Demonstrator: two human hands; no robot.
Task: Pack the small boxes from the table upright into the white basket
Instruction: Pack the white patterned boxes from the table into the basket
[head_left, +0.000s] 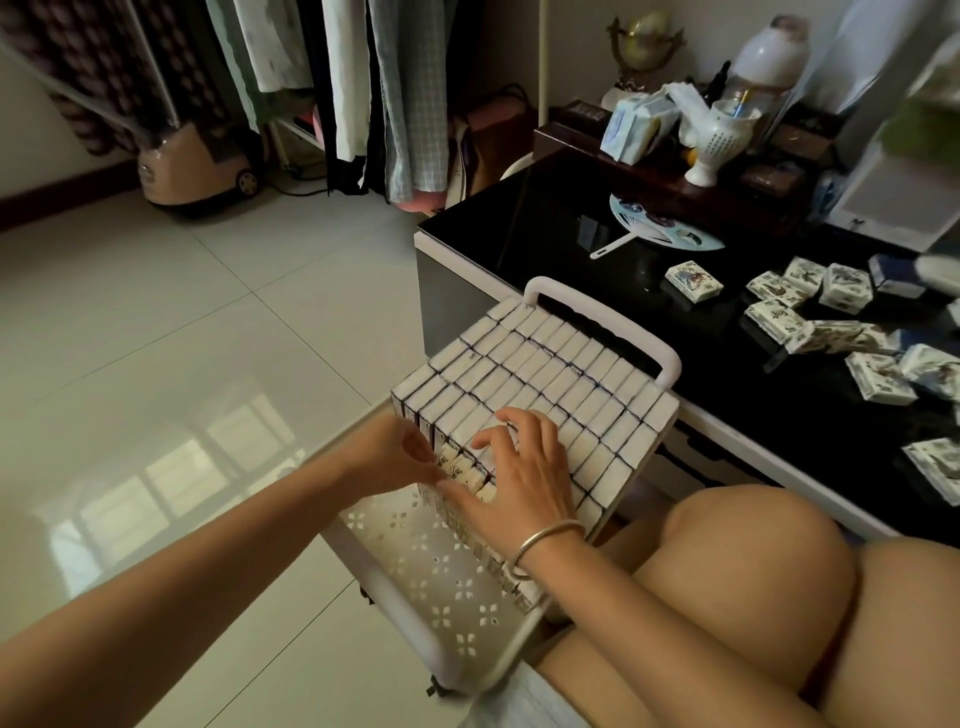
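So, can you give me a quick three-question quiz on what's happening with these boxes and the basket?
1. True or false: every box is already in the basket.
2. The left hand and right hand are at: A) the fan, B) the packed boxes, C) the hanging clothes.
3. Fill in: the bangle is on the ____ wrist.
Key: 1 false, loose boxes lie on the table. 2 B. 3 right.
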